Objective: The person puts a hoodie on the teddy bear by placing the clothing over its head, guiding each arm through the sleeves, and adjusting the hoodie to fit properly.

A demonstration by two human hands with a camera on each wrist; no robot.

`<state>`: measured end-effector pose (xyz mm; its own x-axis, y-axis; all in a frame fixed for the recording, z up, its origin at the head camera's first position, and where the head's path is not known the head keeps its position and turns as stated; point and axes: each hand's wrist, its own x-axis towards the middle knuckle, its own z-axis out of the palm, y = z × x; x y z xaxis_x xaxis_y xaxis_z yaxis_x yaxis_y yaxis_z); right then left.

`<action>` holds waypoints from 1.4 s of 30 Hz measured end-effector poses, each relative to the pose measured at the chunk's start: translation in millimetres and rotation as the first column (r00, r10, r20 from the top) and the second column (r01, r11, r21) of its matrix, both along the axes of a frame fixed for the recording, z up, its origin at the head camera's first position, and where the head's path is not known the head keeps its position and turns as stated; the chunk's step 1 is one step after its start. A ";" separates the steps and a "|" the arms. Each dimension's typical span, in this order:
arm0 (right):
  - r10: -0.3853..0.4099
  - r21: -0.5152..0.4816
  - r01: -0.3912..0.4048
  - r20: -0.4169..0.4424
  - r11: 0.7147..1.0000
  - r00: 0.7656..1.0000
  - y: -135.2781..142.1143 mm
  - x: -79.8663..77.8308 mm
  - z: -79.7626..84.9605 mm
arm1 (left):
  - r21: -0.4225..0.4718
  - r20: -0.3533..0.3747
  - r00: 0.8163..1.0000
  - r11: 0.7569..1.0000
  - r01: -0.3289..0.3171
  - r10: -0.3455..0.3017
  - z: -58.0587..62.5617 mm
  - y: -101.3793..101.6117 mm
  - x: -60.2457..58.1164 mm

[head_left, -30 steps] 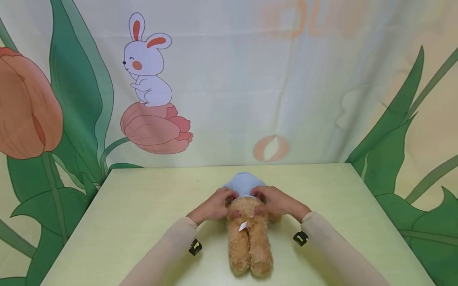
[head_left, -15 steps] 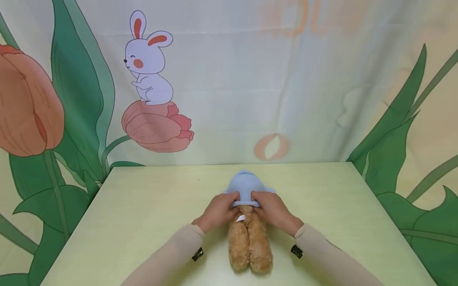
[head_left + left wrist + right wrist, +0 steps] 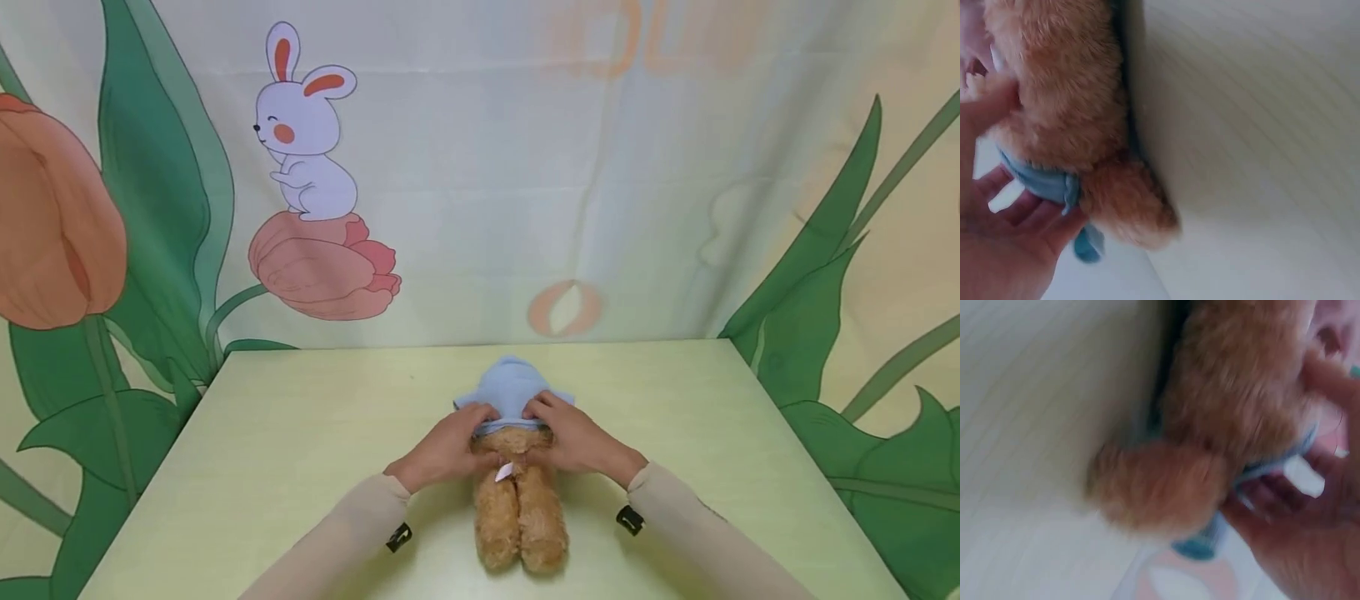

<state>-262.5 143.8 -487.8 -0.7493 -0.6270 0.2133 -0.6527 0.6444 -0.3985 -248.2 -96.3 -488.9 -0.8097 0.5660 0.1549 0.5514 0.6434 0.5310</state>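
Note:
A brown plush toy lies on the table with its two legs toward me and a white tag between them. Light blue clothing covers its far part, the hem across the body. My left hand has curled fingertips on the cloth by the hem, its thumb apart on the fur. Mirroring it, my right hand holds the other side of the hem, thumb likewise on the fur. In the left wrist view the fingers reach under the blue cloth, beside a stubby furry limb.
The pale table extends on both sides of the toy. Behind it hangs a curtain printed with a rabbit and tulips. A small black device sits below the left sleeve, another black device below the right.
The hem came toward me between the first two frames. Since half a second ago both thumbs have left the hem for the fur, while the fingertips stay on the cloth.

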 end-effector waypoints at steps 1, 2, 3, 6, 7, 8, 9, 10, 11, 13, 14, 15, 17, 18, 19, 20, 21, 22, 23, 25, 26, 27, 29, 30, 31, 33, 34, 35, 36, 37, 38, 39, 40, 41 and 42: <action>-0.005 0.008 0.005 -0.055 1.000 0.998 -2.7 -0.2 -1.3 | -0.020 -0.044 0.999 1.000 0.001 -0.002 -0.6 1.1 -0.8; -0.015 0.011 0.017 -0.105 1.000 0.994 -5.7 -0.3 -2.5 | -0.037 -0.097 0.995 0.999 0.002 -0.006 -1.4 2.6 -2.1; -0.029 0.014 0.031 -0.156 0.999 0.987 -8.5 -0.1 -4.0 | -0.050 -0.143 0.990 0.999 0.001 -0.008 -2.2 4.2 -3.4; -0.084 0.014 0.090 -0.254 0.996 0.964 -16.4 0.7 -7.6 | -0.072 -0.248 0.969 0.997 -0.027 0.009 -4.1 8.4 -6.7; -0.105 0.011 0.112 -0.264 0.994 0.959 -18.5 0.7 -8.8 | -0.072 -0.262 0.965 0.996 -0.045 0.025 -4.5 9.3 -7.5; -0.125 0.008 0.132 -0.265 0.991 0.956 -20.7 0.4 -9.6 | -0.071 -0.269 0.962 0.995 -0.064 0.043 -4.9 10.3 -8.1; -0.146 0.005 0.153 -0.261 0.988 0.954 -22.5 0.3 -10.2 | -0.069 -0.264 0.962 0.994 -0.085 0.064 -5.1 11.2 -8.4; -0.172 0.002 0.178 -0.251 0.984 0.953 -24.0 0.2 -10.5 | -0.071 -0.261 0.962 0.992 -0.106 0.084 -5.2 12.2 -8.4; -0.200 -0.003 0.205 -0.238 0.979 0.950 -25.3 0.2 -10.5 | -0.073 -0.257 0.961 0.989 -0.127 0.105 -5.4 13.3 -8.4; -0.255 -0.009 0.259 -0.215 0.966 0.943 -26.8 0.9 -10.4 | -0.079 -0.252 0.958 0.983 -0.164 0.140 -4.9 16.5 -7.7; -0.281 -0.011 0.285 -0.209 0.958 0.937 -27.3 1.4 -10.2 | -0.086 -0.255 0.955 0.980 -0.182 0.155 -4.6 18.4 -7.2; -0.301 -0.015 0.305 -0.205 0.952 0.931 -27.8 1.8 -10.0 | -0.092 -0.261 0.951 0.976 -0.196 0.166 -4.1 20.2 -6.8; -0.324 -0.028 0.325 -0.205 0.945 0.924 -28.6 2.2 -9.8 | -0.102 -0.268 0.945 0.970 -0.222 0.188 -3.2 23.1 -6.1; -0.327 -0.032 0.328 -0.213 0.944 0.921 -28.9 2.1 -9.8 | -0.104 -0.270 0.942 0.967 -0.232 0.197 -3.0 24.0 -5.7; -0.323 -0.035 0.324 -0.219 0.945 0.921 -29.0 2.4 -9.7 | -0.105 -0.269 0.942 0.966 -0.238 0.203 -3.4 24.6 -5.6; -0.318 -0.038 0.318 -0.226 0.947 0.921 -28.9 2.6 -9.9 | -0.108 -0.276 0.940 0.965 -0.239 0.202 -3.9 24.8 -5.3; -0.309 -0.038 0.309 -0.232 0.950 0.922 -28.6 2.7 -10.4 | -0.111 -0.280 0.939 0.965 -0.237 0.199 -4.4 24.7 -4.9; -0.301 -0.035 0.302 -0.241 0.953 0.923 -28.2 3.0 -10.8 | -0.111 -0.286 0.938 0.966 -0.234 0.194 -5.1 24.6 -4.6; -0.294 -0.031 0.295 -0.251 0.955 0.922 -27.7 3.4 -11.2 | -0.109 -0.296 0.937 0.968 -0.227 0.186 -6.1 24.3 -4.5; -0.277 -0.021 0.282 -0.264 0.959 0.924 -27.0 4.5 -11.8 | -0.108 -0.321 0.933 0.972 -0.209 0.164 -7.2 24.2 -4.0; -0.273 -0.014 0.279 -0.267 0.960 0.924 -26.9 4.7 -12.4 | -0.113 -0.333 0.930 0.972 -0.204 0.156 -7.5 24.2 -3.4; -0.267 -0.006 0.276 -0.268 0.961 0.926 -27.0 5.2 -12.8 | -0.118 -0.340 0.928 0.972 -0.202 0.152 -7.9 24.6 -3.1; -0.258 0.012 0.271 -0.258 0.963 0.931 -28.1 5.7 -13.7 | -0.129 -0.341 0.928 0.970 -0.207 0.153 -8.4 25.8 -2.6; -0.258 0.024 0.272 -0.250 0.962 0.933 -28.9 6.1 -14.3 | -0.140 -0.342 0.927 0.967 -0.214 0.156 -8.9 26.8 -2.4; -0.260 0.034 0.276 -0.243 0.961 0.935 -29.9 6.4 -15.0 | -0.151 -0.340 0.926 0.963 -0.225 0.163 -9.1 28.3 -1.9; -0.271 0.052 0.290 -0.234 0.956 0.934 -32.0 6.7 -16.8 | -0.178 -0.352 0.919 0.951 -0.254 0.179 -10.2 31.9 -1.6; -0.281 0.059 0.302 -0.235 0.952 0.931 -33.3 6.7 -17.7 | -0.190 -0.356 0.915 0.945 -0.268 0.188 -10.8 34.0 -1.6; -0.292 0.063 0.315 -0.241 0.947 0.926 -34.4 6.7 -18.7 | -0.200 -0.365 0.910 0.938 -0.283 0.197 -11.3 36.3 -1.5; -0.302 0.063 0.326 -0.249 0.943 0.920 -35.6 6.5 -19.2 | -0.208 -0.372 0.905 0.931 -0.299 0.207 -12.2 38.6 -1.9; -0.311 0.061 0.336 -0.254 0.940 0.916 -36.6 6.1 -19.6 | -0.210 -0.378 0.900 0.926 -0.313 0.219 -12.2 40.8 -2.0; -0.317 0.060 0.343 -0.263 0.937 0.911 -37.4 5.5 -19.8 | -0.214 -0.384 0.895 0.921 -0.325 0.227 -12.7 42.5 -2.3; -0.320 0.060 0.347 -0.272 0.936 0.908 -37.9 4.7 -19.9 | -0.213 -0.382 0.893 0.919 -0.333 0.236 -13.0 43.6 -2.2; -0.316 0.060 0.344 -0.273 0.937 0.909 -37.7 4.4 -19.2 | -0.212 -0.382 0.892 0.917 -0.337 0.240 -13.4 44.0 -2.0; -0.308 0.060 0.336 -0.275 0.940 0.911 -36.7 4.2 -18.2 | -0.208 -0.385 0.891 0.918 -0.339 0.241 -13.6 43.7 -1.5; -0.302 0.060 0.329 -0.268 0.943 0.915 -34.9 4.2 -16.8 | -0.204 -0.383 0.893 0.921 -0.331 0.236 -13.5 42.5 -0.6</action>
<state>-258.3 108.8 -504.6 -0.8414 -0.3954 0.3685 -0.4789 0.8614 -0.1694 -248.8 -53.8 -502.4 -0.8633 0.3779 0.3345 0.4411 0.8870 0.1363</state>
